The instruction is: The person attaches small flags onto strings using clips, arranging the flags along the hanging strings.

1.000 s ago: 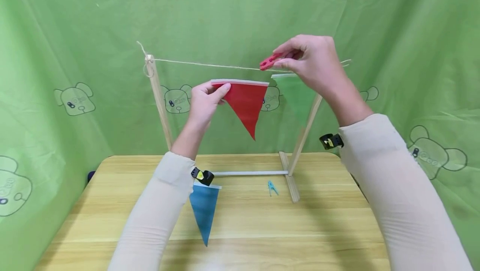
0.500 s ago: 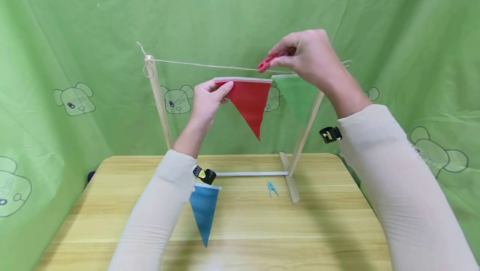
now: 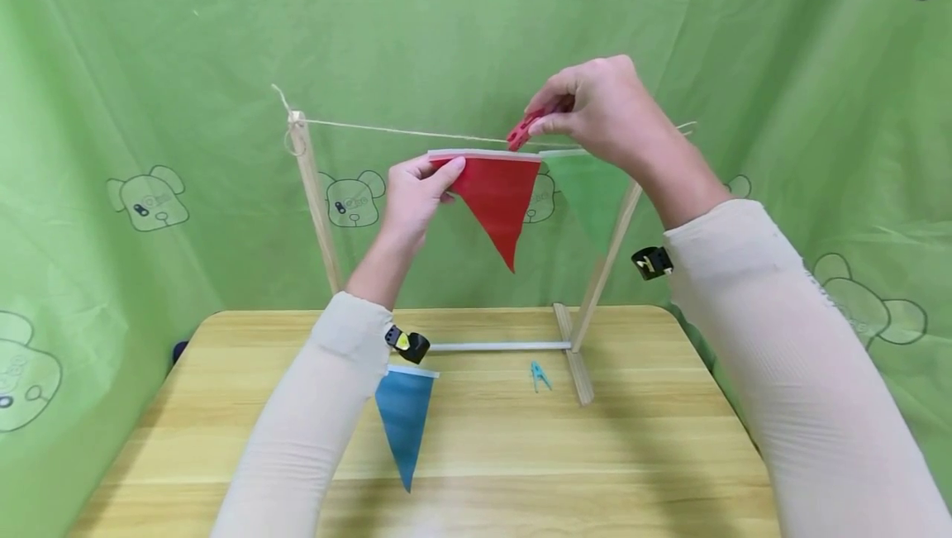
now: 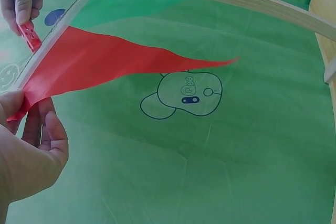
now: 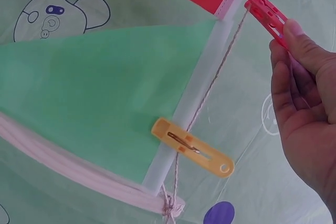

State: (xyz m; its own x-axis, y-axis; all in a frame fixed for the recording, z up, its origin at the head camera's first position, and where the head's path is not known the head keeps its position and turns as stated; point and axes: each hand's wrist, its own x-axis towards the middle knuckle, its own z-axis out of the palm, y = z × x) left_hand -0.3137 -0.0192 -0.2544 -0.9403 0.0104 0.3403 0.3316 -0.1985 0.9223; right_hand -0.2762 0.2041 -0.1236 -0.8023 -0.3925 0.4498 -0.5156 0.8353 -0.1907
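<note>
red pennant is pinched at its left corner by left hand, just below twine, seemingly to be kept level | red clothespin is pinched by right hand at twine, seemingly rear-held for squeezing | green pennant is pegged below twine

String running from left post to right post, curtain behind! First pennant in the left hand, right hand at the string, second pennant just right. Bench: third pennant front left, loose peg behind, rightward.
</note>
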